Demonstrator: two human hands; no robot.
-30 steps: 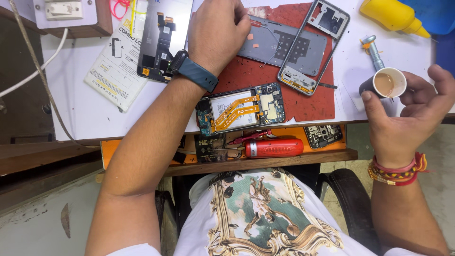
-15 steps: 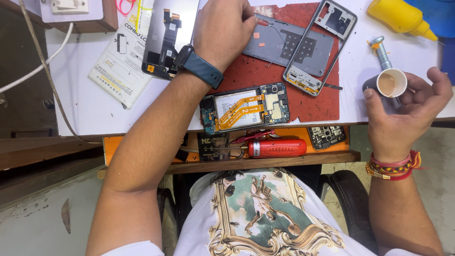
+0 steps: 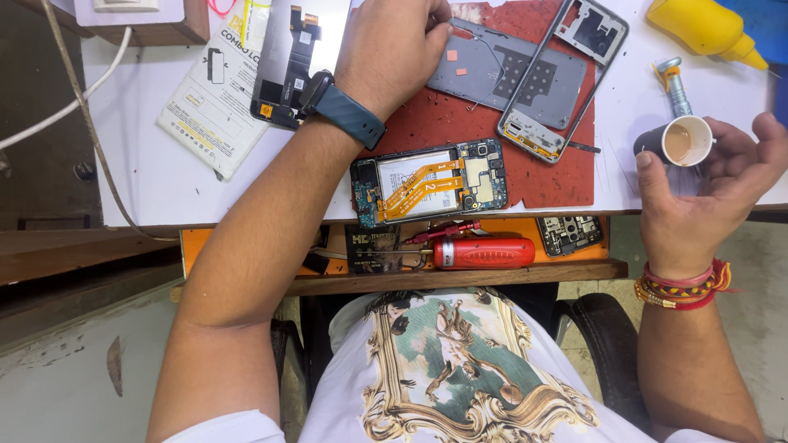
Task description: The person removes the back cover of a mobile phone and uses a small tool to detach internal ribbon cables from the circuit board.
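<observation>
My right hand [image 3: 706, 197] cradles a small paper cup [image 3: 677, 141] at the right edge of the desk [image 3: 156, 172]. The cup is tilted toward me, dark outside, with pale brown drink low inside; my thumb and fingers curl loosely around it, fingers spread behind the rim. My left hand [image 3: 390, 49] lies knuckles-up on the red mat [image 3: 492, 176], its fingers curled and pressed down near the grey back cover [image 3: 509, 78]; whether they pinch anything I cannot tell, since the tips are hidden under the hand.

On the mat, the cover lies beside an empty phone frame [image 3: 566, 78] set at a slant. Nearer me sits an opened phone [image 3: 431, 182] with orange ribbon cables across its battery, hanging partly over the desk's edge. A printed paper sleeve [image 3: 209, 107] and a dark screen part [image 3: 283, 70] lie left of my wrist, which wears a dark blue band [image 3: 349, 111]. A yellow squeeze bottle [image 3: 706, 29] is cut off at the top right. Below the desk, a red tool [image 3: 484, 253] and a small circuit part [image 3: 570, 234] rest on an orange shelf [image 3: 246, 246]. A white cable [image 3: 57, 115] runs off the left edge.
</observation>
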